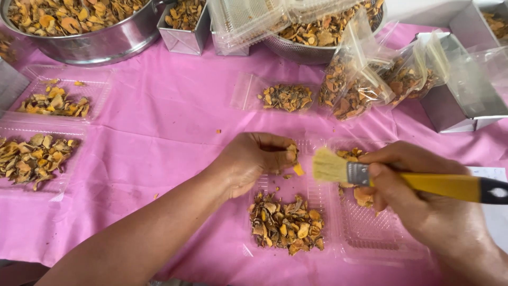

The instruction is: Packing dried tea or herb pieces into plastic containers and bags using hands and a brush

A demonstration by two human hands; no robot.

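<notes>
At frame centre, the left hand (254, 159) pinches dried slices (292, 154); the right hand (407, 182) grips a brush (338, 170), cleaning them. Next needs gentle strokes.

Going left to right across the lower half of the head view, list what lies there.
Clear tray of dried slices → left hand pinching a few slices → paintbrush bristles → right hand gripping the brush's yellow handle.
</notes>
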